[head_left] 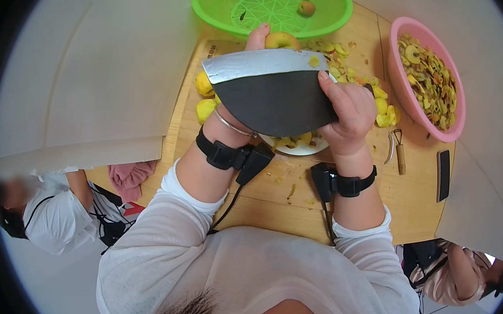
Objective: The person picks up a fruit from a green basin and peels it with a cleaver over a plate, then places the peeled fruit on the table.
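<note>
My right hand (352, 112) is closed around the handle end of a broad knife (277, 97), with the thumb lying along its dark blade. The blade's silver edge faces away from me, and a bit of peel sticks to it. My left hand (257, 38) is mostly hidden behind the blade; one digit shows against the side of a yellowish apple (282, 41), which it appears to grip. Peeled yellow fruit (205, 111) lies left of the knife. Below the blade, a white plate (302, 151) holds peelings. More yellow pieces (387, 116) lie right of my right hand.
A green basket (200, 2) at the back holds one small fruit (306, 8). At right stands a pink basin (460, 108) full of peels. A peeler (401, 154) and a dark flat bar (443, 176) lie nearby. A pink cloth (131, 178) is left; other people sit at both sides.
</note>
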A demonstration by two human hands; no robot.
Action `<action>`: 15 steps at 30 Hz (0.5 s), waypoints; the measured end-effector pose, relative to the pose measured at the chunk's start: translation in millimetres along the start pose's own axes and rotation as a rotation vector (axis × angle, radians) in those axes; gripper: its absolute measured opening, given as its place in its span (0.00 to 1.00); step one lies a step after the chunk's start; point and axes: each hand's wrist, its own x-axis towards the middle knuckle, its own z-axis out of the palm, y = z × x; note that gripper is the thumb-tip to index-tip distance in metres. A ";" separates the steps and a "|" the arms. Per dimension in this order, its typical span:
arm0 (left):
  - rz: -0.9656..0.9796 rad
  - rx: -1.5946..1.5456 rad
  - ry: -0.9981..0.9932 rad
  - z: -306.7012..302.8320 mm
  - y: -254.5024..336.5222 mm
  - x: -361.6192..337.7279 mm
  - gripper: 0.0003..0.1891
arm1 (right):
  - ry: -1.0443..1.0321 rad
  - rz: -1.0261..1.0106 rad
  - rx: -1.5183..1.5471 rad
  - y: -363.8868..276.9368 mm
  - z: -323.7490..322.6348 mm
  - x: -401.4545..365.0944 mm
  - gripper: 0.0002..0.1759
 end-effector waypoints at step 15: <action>0.094 -0.336 -0.102 -6.8 -22.8 6.8 0.26 | 0.021 0.037 -0.044 6.1 0.5 -3.8 0.23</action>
